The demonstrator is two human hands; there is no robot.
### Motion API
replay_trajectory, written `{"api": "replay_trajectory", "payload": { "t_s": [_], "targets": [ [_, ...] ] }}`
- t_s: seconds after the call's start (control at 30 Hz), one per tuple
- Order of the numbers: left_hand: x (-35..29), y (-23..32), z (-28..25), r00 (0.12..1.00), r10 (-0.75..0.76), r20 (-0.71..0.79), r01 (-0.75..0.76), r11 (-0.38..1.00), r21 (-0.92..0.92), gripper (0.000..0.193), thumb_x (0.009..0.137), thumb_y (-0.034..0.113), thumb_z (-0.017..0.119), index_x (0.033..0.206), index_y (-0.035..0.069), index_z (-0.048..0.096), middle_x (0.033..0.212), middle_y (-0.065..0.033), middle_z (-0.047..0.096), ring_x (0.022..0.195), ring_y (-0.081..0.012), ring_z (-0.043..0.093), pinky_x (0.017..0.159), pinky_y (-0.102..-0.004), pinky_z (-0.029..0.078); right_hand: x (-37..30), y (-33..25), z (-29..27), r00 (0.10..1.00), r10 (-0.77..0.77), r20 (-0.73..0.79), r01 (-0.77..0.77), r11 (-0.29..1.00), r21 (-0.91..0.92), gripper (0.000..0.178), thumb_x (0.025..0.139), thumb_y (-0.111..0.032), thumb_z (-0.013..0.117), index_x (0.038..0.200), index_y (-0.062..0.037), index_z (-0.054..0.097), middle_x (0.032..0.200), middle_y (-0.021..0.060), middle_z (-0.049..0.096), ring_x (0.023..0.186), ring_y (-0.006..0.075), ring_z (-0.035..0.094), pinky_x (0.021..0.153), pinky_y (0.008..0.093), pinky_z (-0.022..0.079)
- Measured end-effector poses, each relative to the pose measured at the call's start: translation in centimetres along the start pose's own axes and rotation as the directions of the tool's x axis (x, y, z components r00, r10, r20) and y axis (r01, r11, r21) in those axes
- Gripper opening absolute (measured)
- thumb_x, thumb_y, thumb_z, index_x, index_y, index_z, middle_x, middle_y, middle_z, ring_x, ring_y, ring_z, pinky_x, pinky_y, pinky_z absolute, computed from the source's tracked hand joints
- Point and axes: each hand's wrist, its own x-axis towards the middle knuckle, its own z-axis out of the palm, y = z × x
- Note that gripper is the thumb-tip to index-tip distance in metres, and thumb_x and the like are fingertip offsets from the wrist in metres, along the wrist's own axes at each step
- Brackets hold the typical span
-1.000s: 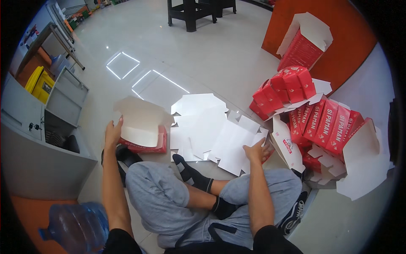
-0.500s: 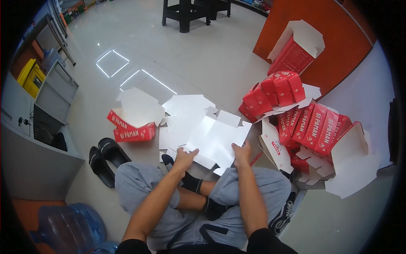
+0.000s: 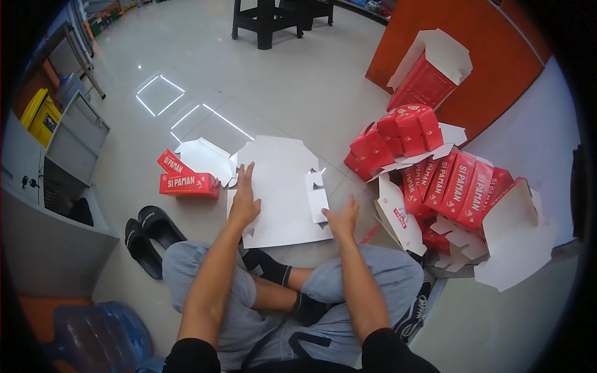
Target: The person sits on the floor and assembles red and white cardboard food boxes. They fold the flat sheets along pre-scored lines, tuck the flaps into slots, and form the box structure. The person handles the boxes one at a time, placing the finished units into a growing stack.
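Observation:
A white cardboard box blank (image 3: 277, 180) lies in front of my crossed legs, its plain side up. Along its right edge a narrow notched side flap (image 3: 317, 196) is folded up. My left hand (image 3: 245, 198) is at the blank's left edge, fingers stretched out and thumb apart. At the right, my right hand (image 3: 343, 217) has its thumb against the folded flap and its fingers spread away from the thumb. Left of the blank sits a partly folded red-and-white box (image 3: 189, 183) with a white lid panel, close to the blank's left edge.
Red boxes (image 3: 457, 186) are piled at the right, with an upright red box (image 3: 423, 81) behind them against an orange panel. Black slides (image 3: 152, 233) lie by my left knee. A grey cabinet (image 3: 50, 230) and a blue water jug (image 3: 99, 336) stand at the left.
The blank has turned to sit straighter before me. My left hand has moved up and left with its fingers straightened, and my right hand has shifted slightly left beside the raised flap.

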Motion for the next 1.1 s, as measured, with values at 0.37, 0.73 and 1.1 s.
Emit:
{"api": "replay_trajectory", "payload": {
  "t_s": [0.37,0.73,1.1],
  "targets": [
    [-3.0,-0.4,3.0,0.806,-0.592,0.013,0.580,0.793,0.184,0.049,0.076,-0.001,0.070,0.121,-0.003,0.050,0.114,-0.0284,0.064,0.104,-0.0470,0.065,0.092,-0.0490,0.053,-0.4,-0.2,2.2,0.901,-0.227,0.370,0.274,0.959,-0.079,0.065,0.082,-0.012,0.074,0.139,0.0013,0.044,0.127,0.0251,0.060,0.118,0.0433,0.058,0.098,0.0470,0.048],
    [-6.1,-0.9,7.0,0.971,-0.209,-0.119,0.236,0.920,0.312,0.036,0.079,-0.006,0.062,0.115,-0.007,0.059,0.111,-0.0244,0.057,0.102,-0.0441,0.061,0.087,-0.0501,0.052,-4.6,-3.5,3.3,0.762,-0.122,0.636,0.351,0.903,-0.248,0.104,0.095,-0.063,0.049,0.157,0.0088,0.005,0.166,0.0277,-0.002,0.155,0.0413,-0.003,0.117,0.0700,0.006],
    [-5.5,-0.8,6.1,0.848,-0.521,-0.100,0.528,0.847,0.059,0.068,0.076,0.002,0.075,0.139,0.001,0.048,0.102,-0.0274,0.066,0.100,-0.0474,0.064,0.093,-0.0510,0.051,-2.0,-2.6,2.4,0.911,-0.083,0.404,-0.024,0.967,0.252,0.070,0.087,-0.020,0.071,0.146,0.0029,0.041,0.136,0.0229,0.058,0.128,0.0380,0.053,0.108,0.0492,0.040]
  ]
}}
